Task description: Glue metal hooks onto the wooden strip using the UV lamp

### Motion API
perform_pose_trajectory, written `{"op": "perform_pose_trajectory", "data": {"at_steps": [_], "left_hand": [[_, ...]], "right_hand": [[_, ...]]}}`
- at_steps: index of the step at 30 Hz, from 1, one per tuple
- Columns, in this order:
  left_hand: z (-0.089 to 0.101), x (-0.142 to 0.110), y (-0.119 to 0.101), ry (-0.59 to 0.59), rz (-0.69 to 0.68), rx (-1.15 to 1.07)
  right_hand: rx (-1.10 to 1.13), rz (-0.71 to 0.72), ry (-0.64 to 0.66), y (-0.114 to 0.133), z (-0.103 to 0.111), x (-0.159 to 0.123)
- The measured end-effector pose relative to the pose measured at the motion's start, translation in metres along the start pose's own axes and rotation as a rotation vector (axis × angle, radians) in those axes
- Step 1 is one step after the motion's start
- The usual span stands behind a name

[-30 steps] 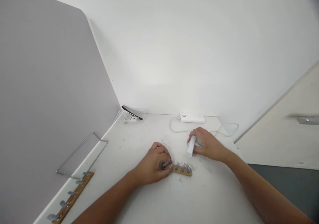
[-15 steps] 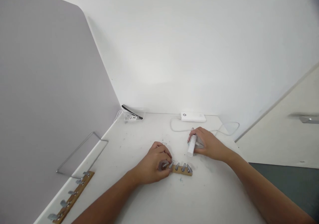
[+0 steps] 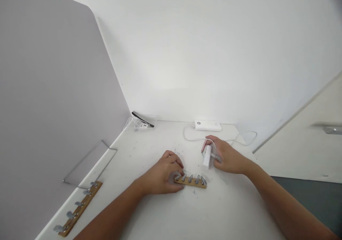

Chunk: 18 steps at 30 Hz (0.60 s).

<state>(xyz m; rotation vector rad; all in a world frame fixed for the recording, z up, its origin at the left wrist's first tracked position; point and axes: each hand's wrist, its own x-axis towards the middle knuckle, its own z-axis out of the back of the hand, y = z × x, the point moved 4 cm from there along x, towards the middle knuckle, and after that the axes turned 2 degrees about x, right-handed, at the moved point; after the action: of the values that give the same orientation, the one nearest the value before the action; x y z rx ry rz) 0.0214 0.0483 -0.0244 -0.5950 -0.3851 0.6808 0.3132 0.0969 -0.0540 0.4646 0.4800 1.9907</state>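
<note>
A short wooden rail with several grey metal hooks (image 3: 194, 183) lies on the white table. My left hand (image 3: 164, 174) curves around its left end, fingertips beyond the far edge and thumb along the near edge, with a gap between them. A white stick-shaped block (image 3: 206, 157) stands to the right, a pale cable end at its side. Beside it my right hand (image 3: 228, 156) has thumb and fingers apart, gripping nothing I can see. A thin pinkish pen-like stick (image 3: 204, 146) lies by the right fingertips, partly hidden.
A second wooden hook rail (image 3: 81, 209) lies at the left edge, near a bent metal wire frame (image 3: 91, 158). At the back are a white power bank (image 3: 207, 125) with a white cable (image 3: 191, 139) and a clear tray (image 3: 145, 123) holding a black strip. A grey partition (image 3: 58, 90) borders the left.
My right hand has opened and drawn slightly right from the white block, uncovering the pinkish stick. My left hand has loosened, and the rail's left end now shows.
</note>
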Motion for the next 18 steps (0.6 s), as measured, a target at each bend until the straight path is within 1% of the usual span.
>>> {"op": "perform_pose_trajectory", "data": {"at_steps": [3, 5, 8, 10, 11, 13, 15, 18], "left_hand": [[0.004, -0.002, 0.0, -0.013, -0.015, 0.049], [0.006, -0.003, 0.002, -0.025, -0.021, 0.066], [0.005, -0.004, 0.008, -0.034, -0.028, 0.068], [0.002, -0.003, 0.011, -0.029, -0.034, 0.063], [0.0, -0.003, 0.012, -0.031, -0.038, 0.06], [-0.003, -0.002, 0.013, -0.032, -0.05, 0.051], [-0.007, -0.002, 0.01, -0.028, -0.072, 0.035], [-0.012, -0.002, 0.002, -0.02, -0.096, 0.008]], "right_hand": [[-0.019, 0.011, 0.036, -0.006, -0.001, -0.003], [-0.091, 0.022, -0.028, -0.006, 0.003, -0.003], [-0.202, 0.052, -0.15, -0.001, 0.013, -0.003], [-0.229, 0.044, -0.186, 0.005, 0.021, -0.005], [-0.23, 0.029, -0.184, 0.009, 0.025, -0.006], [-0.207, -0.007, -0.143, 0.016, 0.031, -0.012], [-0.154, -0.044, -0.073, 0.023, 0.033, -0.025], [-0.059, -0.125, 0.04, 0.032, 0.026, -0.062]]}}
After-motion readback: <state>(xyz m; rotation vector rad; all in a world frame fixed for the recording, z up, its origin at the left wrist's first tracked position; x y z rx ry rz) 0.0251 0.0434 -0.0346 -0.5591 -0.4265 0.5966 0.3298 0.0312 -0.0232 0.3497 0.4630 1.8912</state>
